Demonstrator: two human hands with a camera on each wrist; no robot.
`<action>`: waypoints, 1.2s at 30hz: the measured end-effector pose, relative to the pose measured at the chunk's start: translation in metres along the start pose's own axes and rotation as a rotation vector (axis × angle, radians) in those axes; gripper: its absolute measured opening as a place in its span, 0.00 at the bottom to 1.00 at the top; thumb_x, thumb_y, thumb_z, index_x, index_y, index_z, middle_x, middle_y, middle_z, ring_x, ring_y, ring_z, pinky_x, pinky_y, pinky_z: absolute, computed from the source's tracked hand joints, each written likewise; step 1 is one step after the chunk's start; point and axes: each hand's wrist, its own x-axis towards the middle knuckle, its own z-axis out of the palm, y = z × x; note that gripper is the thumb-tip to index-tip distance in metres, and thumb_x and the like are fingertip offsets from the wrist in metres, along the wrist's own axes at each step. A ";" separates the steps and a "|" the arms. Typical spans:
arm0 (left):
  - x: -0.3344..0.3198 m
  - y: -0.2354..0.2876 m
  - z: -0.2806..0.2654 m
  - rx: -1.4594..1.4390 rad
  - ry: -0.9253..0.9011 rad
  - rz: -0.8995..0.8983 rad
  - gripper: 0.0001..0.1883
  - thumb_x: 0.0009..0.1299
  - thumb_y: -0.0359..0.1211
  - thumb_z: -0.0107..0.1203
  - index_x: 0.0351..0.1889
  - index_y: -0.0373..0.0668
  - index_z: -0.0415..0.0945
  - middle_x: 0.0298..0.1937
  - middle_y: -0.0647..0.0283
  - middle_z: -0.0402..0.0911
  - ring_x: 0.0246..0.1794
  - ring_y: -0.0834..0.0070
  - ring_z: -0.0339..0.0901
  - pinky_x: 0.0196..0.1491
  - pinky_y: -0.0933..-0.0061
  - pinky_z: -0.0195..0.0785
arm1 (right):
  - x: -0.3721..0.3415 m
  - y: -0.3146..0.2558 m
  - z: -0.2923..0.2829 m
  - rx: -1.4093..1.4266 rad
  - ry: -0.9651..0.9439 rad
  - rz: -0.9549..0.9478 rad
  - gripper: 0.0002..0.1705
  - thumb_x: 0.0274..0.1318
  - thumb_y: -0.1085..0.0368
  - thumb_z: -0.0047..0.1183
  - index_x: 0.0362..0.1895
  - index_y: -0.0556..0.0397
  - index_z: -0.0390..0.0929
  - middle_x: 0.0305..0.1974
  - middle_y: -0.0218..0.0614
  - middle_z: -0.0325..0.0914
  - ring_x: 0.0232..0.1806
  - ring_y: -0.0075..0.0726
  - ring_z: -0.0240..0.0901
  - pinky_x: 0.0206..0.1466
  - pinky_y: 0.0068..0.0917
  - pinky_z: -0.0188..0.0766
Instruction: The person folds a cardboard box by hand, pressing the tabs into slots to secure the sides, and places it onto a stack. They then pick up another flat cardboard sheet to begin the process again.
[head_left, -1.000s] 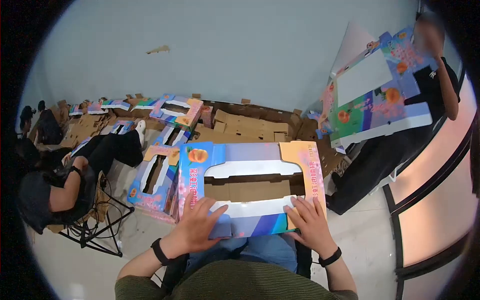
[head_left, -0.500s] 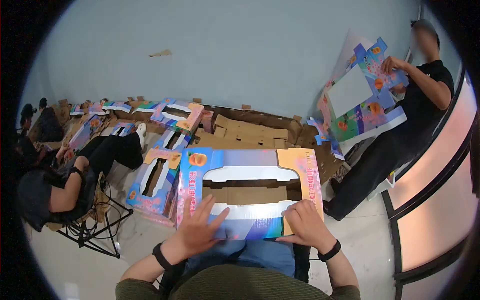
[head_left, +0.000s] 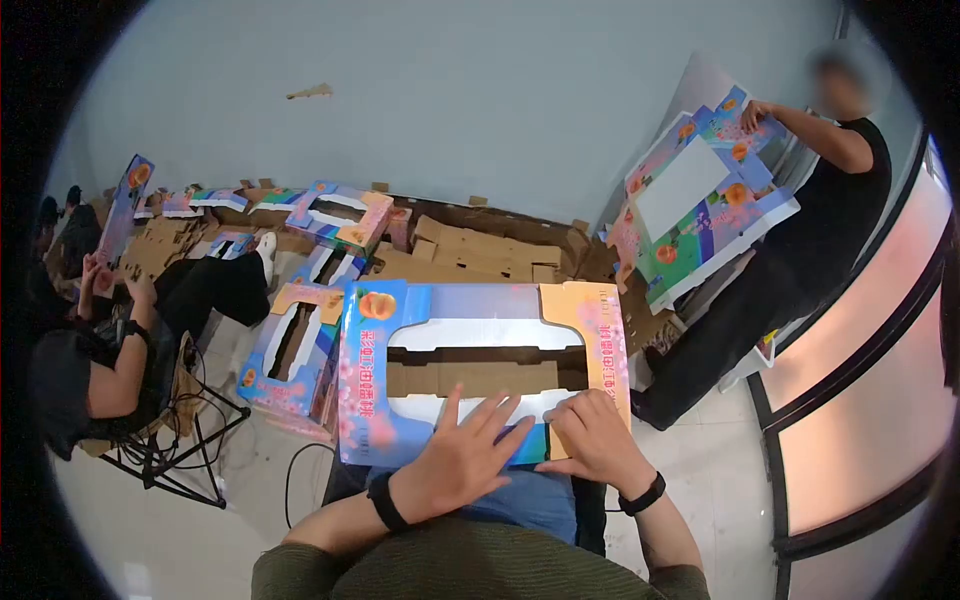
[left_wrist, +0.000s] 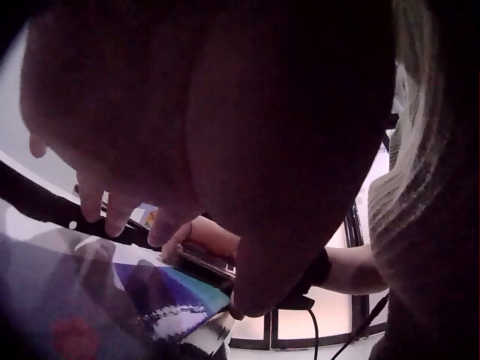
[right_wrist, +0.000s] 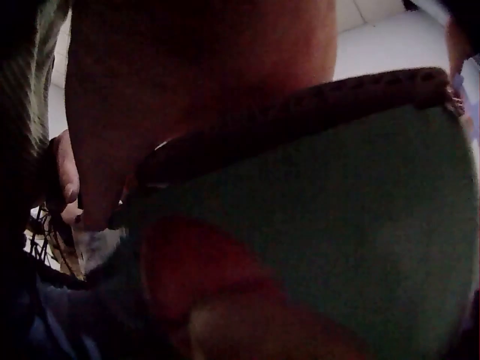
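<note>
1. Across the person's lap lay the printed carton [head_left: 480, 332], window side up, one long edge toward the body.
2. The right hand [head_left: 592, 437] gripped the carton at its near right corner, fingers bent over the rim and thumb beside the near edge.
3. The left hand [head_left: 460, 463] was spread over the near side, fingers straight and holding nothing; whether the fingertips touched the board could not be told.
4. The step in hand looked like settling the near side. Done well, it probably wanted a steady right-hand grip, even pressure from flat left fingers along the edge, and little weight on the white flap, which would likely crease.
5. Counted: one carton on the lap, showing one window and one peach picture [head_left: 377, 306]; two black wristbands [head_left: 384, 503], one per wrist.
6. To the left, three windowed cartons [head_left: 275, 392] stood out; the pieces along the wall [head_left: 480, 110] overlapped too much to count.
7. Two other people were plain: a seated person [head_left: 115, 388] with one long panel [head_left: 125, 205], and a standing person [head_left: 830, 210] with printed sheeting [head_left: 690, 195], layers unclear.
</note>
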 end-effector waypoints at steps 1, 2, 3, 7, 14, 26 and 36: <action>0.003 -0.002 0.004 0.019 -0.008 -0.015 0.49 0.59 0.50 0.71 0.77 0.45 0.62 0.78 0.50 0.61 0.79 0.54 0.58 0.72 0.25 0.46 | 0.001 0.002 0.001 -0.008 -0.003 -0.005 0.39 0.41 0.41 0.73 0.49 0.56 0.73 0.44 0.44 0.70 0.49 0.54 0.68 0.57 0.47 0.66; 0.008 -0.004 0.010 0.036 -0.020 -0.035 0.50 0.59 0.50 0.71 0.78 0.45 0.60 0.78 0.51 0.61 0.79 0.54 0.58 0.72 0.26 0.47 | 0.001 0.003 0.004 -0.010 -0.009 -0.012 0.39 0.41 0.41 0.73 0.48 0.56 0.73 0.43 0.44 0.69 0.49 0.54 0.68 0.57 0.47 0.65; 0.012 -0.005 0.015 0.053 -0.035 -0.056 0.52 0.58 0.51 0.71 0.79 0.44 0.59 0.78 0.51 0.60 0.79 0.55 0.58 0.72 0.26 0.47 | 0.001 0.005 0.008 -0.009 -0.014 -0.019 0.39 0.41 0.41 0.73 0.47 0.56 0.73 0.43 0.45 0.69 0.48 0.54 0.68 0.57 0.47 0.65; 0.016 -0.004 0.036 0.158 -0.051 -0.106 0.57 0.57 0.52 0.72 0.81 0.45 0.53 0.80 0.54 0.58 0.80 0.57 0.56 0.72 0.29 0.49 | 0.001 0.010 0.017 0.053 -0.036 -0.012 0.39 0.39 0.41 0.76 0.44 0.53 0.70 0.41 0.44 0.70 0.49 0.57 0.67 0.61 0.52 0.62; 0.015 -0.007 0.038 0.144 -0.054 -0.110 0.58 0.55 0.52 0.73 0.81 0.44 0.52 0.81 0.55 0.57 0.80 0.58 0.56 0.71 0.30 0.50 | -0.007 0.009 0.001 0.261 0.094 0.045 0.32 0.40 0.53 0.78 0.42 0.50 0.70 0.39 0.41 0.72 0.48 0.55 0.71 0.70 0.57 0.61; 0.015 -0.012 0.042 0.067 -0.003 -0.079 0.57 0.56 0.51 0.73 0.80 0.44 0.55 0.80 0.54 0.59 0.79 0.57 0.57 0.71 0.32 0.50 | -0.015 0.007 0.005 0.293 0.133 0.128 0.30 0.41 0.58 0.77 0.44 0.48 0.71 0.42 0.38 0.77 0.49 0.50 0.74 0.76 0.60 0.59; 0.012 -0.015 0.041 0.065 0.010 -0.053 0.56 0.57 0.51 0.72 0.80 0.43 0.54 0.77 0.52 0.61 0.79 0.56 0.58 0.71 0.33 0.52 | -0.028 0.011 0.005 0.466 0.351 0.209 0.26 0.37 0.62 0.73 0.43 0.46 0.73 0.37 0.31 0.74 0.44 0.38 0.73 0.79 0.61 0.51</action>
